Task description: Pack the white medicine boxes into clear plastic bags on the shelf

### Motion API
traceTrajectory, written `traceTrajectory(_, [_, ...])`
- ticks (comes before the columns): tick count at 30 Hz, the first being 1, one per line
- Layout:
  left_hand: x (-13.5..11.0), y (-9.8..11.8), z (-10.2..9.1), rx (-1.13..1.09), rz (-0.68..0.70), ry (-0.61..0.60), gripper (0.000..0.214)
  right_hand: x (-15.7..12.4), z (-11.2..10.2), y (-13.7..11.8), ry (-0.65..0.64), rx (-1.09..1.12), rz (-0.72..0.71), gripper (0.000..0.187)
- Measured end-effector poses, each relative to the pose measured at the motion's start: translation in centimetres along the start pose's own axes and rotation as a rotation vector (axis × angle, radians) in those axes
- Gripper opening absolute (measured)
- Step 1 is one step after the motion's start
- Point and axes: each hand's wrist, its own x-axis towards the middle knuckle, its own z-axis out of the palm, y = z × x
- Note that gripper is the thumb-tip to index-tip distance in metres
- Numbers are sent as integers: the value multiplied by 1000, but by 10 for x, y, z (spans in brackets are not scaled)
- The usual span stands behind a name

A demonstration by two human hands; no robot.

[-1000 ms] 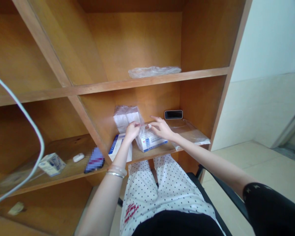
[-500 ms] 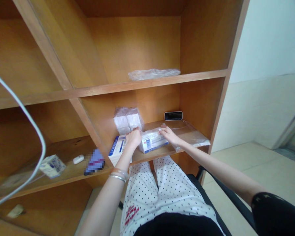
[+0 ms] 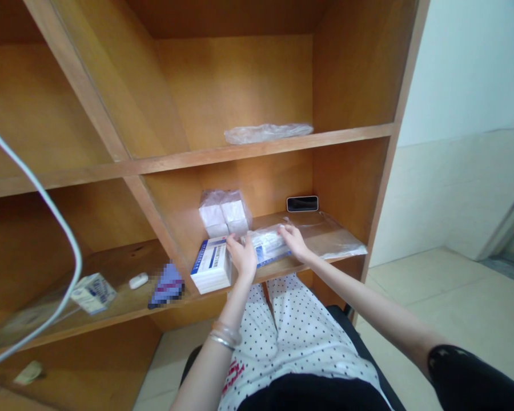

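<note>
Left hand (image 3: 242,258) sits between white-and-blue carton (image 3: 211,266) and film-wrapped box (image 3: 268,245); no visible gap either side. Right hand (image 3: 293,242) low at the far end of that box. Open air above both hands, up to the wooden shelf board (image 3: 257,149); entry from the front passes under it. Wrapped white packs (image 3: 224,214) block the back left corner. Gap along the back panel between packs and black phone (image 3: 302,203). Plastic sheet (image 3: 330,242) lies low on the right, no real barrier. Wooden divider (image 3: 157,228) closes the left side; white cable (image 3: 47,228) hangs across the next compartment.
</note>
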Motion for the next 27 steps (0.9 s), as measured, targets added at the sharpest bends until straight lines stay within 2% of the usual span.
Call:
traceTrajectory(2, [-14, -7, 3, -181, -27, 87, 42, -4, 5, 1, 70, -18, 13, 29])
traceTrajectory(3, [-18, -10, 4, -241, -54, 87, 41, -6, 8, 1, 113, -31, 18, 32])
traceTrajectory(6, [-21, -19, 10, -415, -163, 29, 39, -7, 15, -1, 229, -72, 77, 48])
traceTrajectory(9, [-14, -23, 14, -528, -181, -15, 37, -7, 17, -5, 212, -151, 176, 55])
traceTrajectory(12, [-7, -26, 14, -536, -132, -127, 38, -12, 15, -13, 139, -308, 180, 56])
traceTrajectory(16, [-5, -32, 16, -534, -49, -295, 45, -36, 14, -21, 124, -480, 73, 64])
traceTrajectory(19, [0, -35, 23, -362, -19, -256, 43, -61, 17, -19, 109, -476, -51, 65])
traceTrajectory(22, [8, -37, 32, -184, -30, -168, 33, -79, 23, -15, 19, -414, -176, 66])
traceTrajectory(24, [12, -38, 37, -153, -58, -132, 27, -82, 27, -12, -9, -375, -221, 60])
traceTrajectory(27, [13, -40, 38, -172, -54, -128, 23, -77, 30, -9, 33, -321, -218, 49])
